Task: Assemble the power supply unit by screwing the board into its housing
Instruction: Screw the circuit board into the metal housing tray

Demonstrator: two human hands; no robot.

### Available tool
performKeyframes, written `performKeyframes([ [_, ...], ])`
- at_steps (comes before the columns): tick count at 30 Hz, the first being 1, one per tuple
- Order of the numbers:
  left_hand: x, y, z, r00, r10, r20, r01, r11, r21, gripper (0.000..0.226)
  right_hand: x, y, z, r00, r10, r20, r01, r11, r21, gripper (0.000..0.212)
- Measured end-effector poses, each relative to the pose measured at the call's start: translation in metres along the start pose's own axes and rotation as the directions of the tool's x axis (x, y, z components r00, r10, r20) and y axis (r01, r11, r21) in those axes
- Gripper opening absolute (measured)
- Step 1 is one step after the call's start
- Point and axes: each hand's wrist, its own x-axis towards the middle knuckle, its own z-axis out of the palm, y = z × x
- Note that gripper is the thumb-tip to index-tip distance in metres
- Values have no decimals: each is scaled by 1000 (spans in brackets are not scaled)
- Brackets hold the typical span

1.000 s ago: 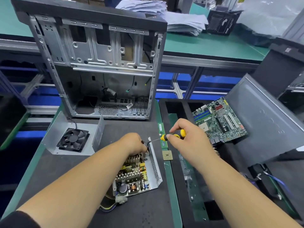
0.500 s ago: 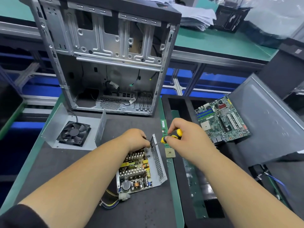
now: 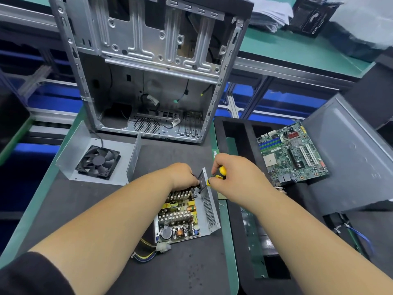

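Both hands work the far corner — right hand (image 3: 236,177) grips the screwdriver (image 3: 220,173), left hand (image 3: 182,177) curls on the housing (image 3: 209,209), grip hidden. Next: seat the tip squarely in the board (image 3: 180,216) screw.

Electronics assembly workshop: open computer case (image 3: 148,67), motherboard (image 3: 291,154), workbenches (image 3: 297,50).

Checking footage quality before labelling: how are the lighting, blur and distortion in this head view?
Head view: even overhead light with soft shadows; mild glare on the case metal. Wide-angle bending leans the case frame and stretches the forearms. The right hand with the screwdriver, the left hand and the board are sharp; the top-right corner smears.
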Motion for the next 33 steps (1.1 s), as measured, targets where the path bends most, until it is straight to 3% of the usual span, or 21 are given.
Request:
performKeyframes([
  [33, -4, 4, -3, 999, -10, 41, 7, 997, 75, 39, 15, -8, 11, 994, -12, 105, 15, 999, -29, 12],
])
